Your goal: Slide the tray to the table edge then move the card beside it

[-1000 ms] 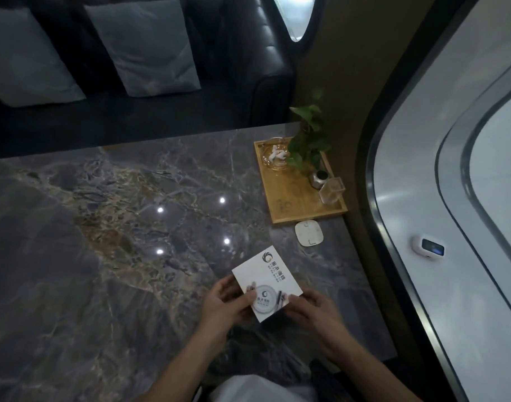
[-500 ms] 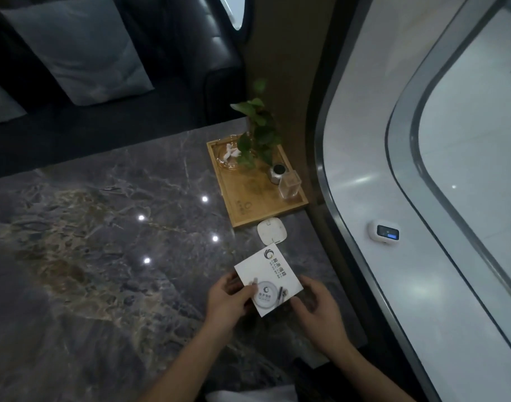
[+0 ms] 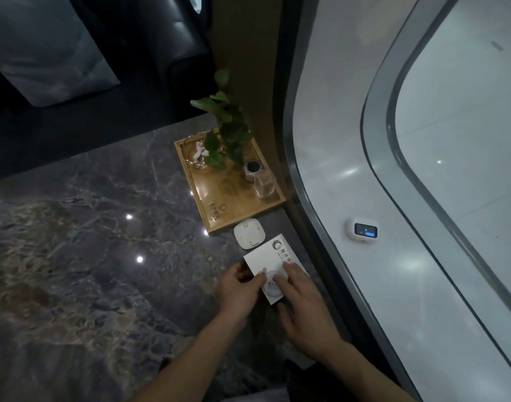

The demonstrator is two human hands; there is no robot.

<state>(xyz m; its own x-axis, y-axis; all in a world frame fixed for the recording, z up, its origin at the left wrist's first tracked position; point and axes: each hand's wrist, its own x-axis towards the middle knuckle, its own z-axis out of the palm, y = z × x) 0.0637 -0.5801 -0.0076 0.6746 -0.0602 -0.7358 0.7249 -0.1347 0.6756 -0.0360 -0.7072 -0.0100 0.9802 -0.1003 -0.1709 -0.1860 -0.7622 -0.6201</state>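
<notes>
A white square card point(image 3: 270, 255) with a dark logo lies near the right edge of the dark marble table point(image 3: 88, 242). My left hand point(image 3: 239, 288) pinches its left edge. My right hand point(image 3: 300, 303) rests flat on its lower part, fingers spread over it. The wooden tray point(image 3: 219, 204) sits farther back against the table's right edge, holding a leafy plant point(image 3: 225, 132), a small metal cup point(image 3: 252, 169), a clear glass point(image 3: 264, 184) and a glass dish point(image 3: 197, 155).
A white rounded square pad point(image 3: 249, 235) lies between the tray and the card, touching the card's far corner. A curved window frame point(image 3: 315, 216) runs along the table's right side, with a small white device point(image 3: 363, 230) on it. A dark sofa with cushions point(image 3: 45, 53) stands behind.
The card has moved right and farther from me, up to the white pad. My right hand has come over the card's top. The view has swung right.
</notes>
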